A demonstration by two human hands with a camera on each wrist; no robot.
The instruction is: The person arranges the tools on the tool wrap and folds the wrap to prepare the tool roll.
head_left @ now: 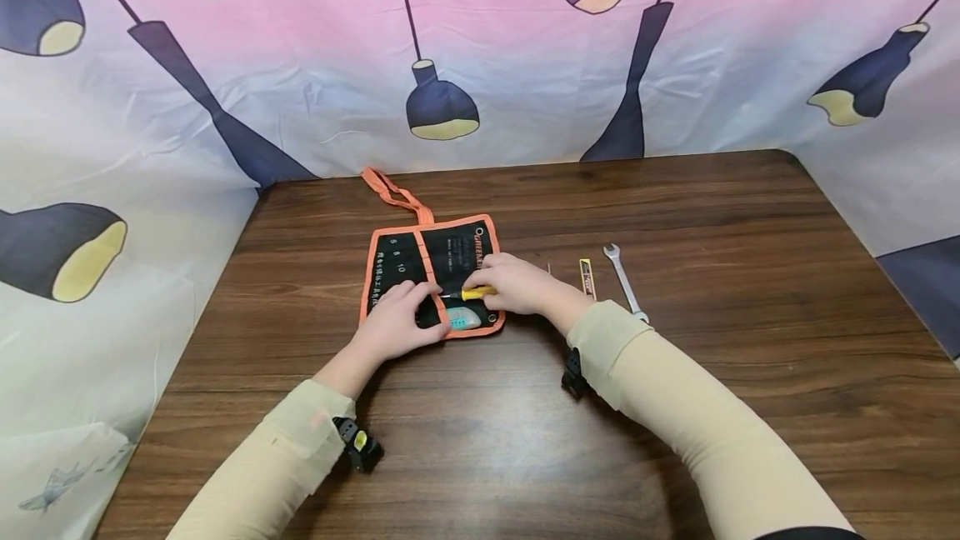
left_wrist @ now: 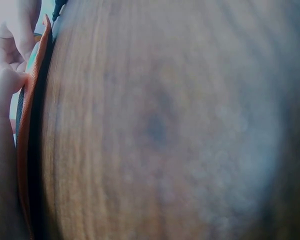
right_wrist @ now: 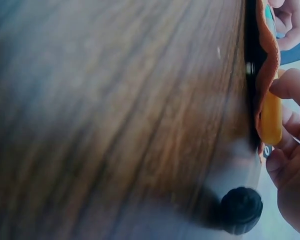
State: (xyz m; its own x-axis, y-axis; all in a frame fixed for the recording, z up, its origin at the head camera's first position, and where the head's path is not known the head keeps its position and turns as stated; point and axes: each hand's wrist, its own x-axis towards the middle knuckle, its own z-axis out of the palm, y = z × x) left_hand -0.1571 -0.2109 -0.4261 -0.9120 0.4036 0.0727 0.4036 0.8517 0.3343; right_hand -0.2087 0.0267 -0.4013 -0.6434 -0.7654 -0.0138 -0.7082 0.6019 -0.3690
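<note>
A black fabric tool pouch (head_left: 390, 261) with orange trim lies spread on the table. My left hand (head_left: 397, 319) holds the orange edge of its pocket, index finger and thumb apart along that edge. In the left wrist view the thumb (left_wrist: 10, 82) presses against the orange trim. My right hand (head_left: 517, 283) grips a screwdriver by its yellow handle (head_left: 477, 293), the shaft pointing left at the pocket edge; whether the tip is inside is hidden by the left fingers. A teal and grey object (head_left: 463, 319) sticks out of the pocket below the screwdriver.
Right of the right hand lie a metal wrench (head_left: 624, 277) and a small yellow-and-black piece (head_left: 587, 275), partly behind the wrist. An orange strap (head_left: 393, 192) runs from the pouch toward the table's back edge. A round black object (right_wrist: 241, 210) shows in the right wrist view.
</note>
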